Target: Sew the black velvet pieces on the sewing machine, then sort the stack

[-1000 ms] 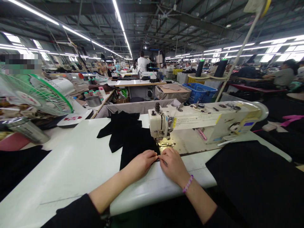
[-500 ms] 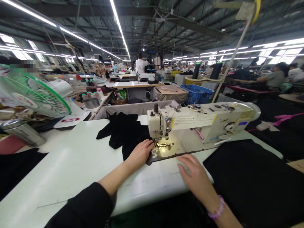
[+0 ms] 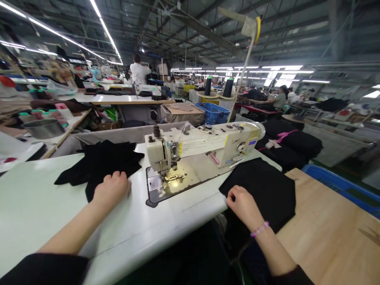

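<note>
Fingers of left hand (image 3: pixel 109 190): bent over black cloth pieces (image 3: pixel 108 156), grip unclear from here
Right hand (image 3: pixel 242 202): fingers curled at edge of black panel (image 3: pixel 265 184), grip unclear too
Sewing machine (image 3: pixel 198 146): between them

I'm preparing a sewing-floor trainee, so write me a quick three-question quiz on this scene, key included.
1. Multiple choice: what is nearest the bare left hand?
a) blue plastic basket
b) heap of black fabric pieces
c) round grey metal pan

2. True or false: a pale-purple beaded bracelet circles the wrist of the bare right hand.

3. Fill in: the two tall dark thread cones beyond the cream metal sewing machine have ____ tops.

Key: 1. b; 2. true; 3. green
</note>
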### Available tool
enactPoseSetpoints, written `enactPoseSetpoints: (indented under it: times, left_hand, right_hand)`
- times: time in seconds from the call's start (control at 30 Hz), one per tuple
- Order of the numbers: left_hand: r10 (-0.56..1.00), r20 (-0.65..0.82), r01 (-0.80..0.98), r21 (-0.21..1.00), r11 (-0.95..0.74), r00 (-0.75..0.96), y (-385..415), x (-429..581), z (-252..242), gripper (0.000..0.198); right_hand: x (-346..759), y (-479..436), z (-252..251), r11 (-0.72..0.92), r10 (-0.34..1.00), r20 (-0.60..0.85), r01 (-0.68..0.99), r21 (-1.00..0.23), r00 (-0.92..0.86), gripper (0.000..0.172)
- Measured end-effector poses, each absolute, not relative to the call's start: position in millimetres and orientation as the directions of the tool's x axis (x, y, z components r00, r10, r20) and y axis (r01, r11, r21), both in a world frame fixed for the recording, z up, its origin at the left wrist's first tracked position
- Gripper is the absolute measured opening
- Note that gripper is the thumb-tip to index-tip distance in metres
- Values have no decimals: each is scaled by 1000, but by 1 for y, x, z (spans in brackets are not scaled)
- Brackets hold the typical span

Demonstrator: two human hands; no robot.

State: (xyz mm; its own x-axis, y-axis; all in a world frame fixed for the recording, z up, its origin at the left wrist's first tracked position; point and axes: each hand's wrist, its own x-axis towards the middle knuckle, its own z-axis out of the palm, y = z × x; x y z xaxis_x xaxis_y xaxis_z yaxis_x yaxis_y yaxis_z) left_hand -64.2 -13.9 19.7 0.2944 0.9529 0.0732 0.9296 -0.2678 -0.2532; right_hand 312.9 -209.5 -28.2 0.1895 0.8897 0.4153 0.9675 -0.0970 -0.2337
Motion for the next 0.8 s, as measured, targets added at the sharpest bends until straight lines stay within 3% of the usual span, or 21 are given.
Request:
enactPoseSetpoints:
  times: [0.07,0.13,0.23,0.3,0.4,0.53,0.8]
  left_hand:
    - [942,-17,914,-238,-329,335,-31,-53,29,38]
    - [871,-75,862,-130,-490,485,-58,-30,35,36]
    - [611,71,600,129,-790,789,-100,18,32,30]
    - [427,182,391,204,-897,886,-121,53,22,39]
    - [296,222,239,249,-938,929,-139,103,2,55]
    - [332,228,267,274,-924,916,-148,153,-18,65]
    - [418,252,379,189,-906,873,-154,182,-10,74]
  right_hand:
    - [316,-209,-27,-118,884,388,929,-352,259,21]
    - [321,-209,-25,-136,880,333,852,-506,338,17]
    - [329,-210,-23,-163,864,234,688,-707,445,14]
    - [332,-210,-21,-192,851,158,578,-793,501,18]
    - [334,-212,-19,-250,822,52,442,-862,567,23]
    - [338,-216,-19,-268,811,-19,343,-900,584,24]
    - [341,-220,-20,-262,805,-112,179,-949,582,16]
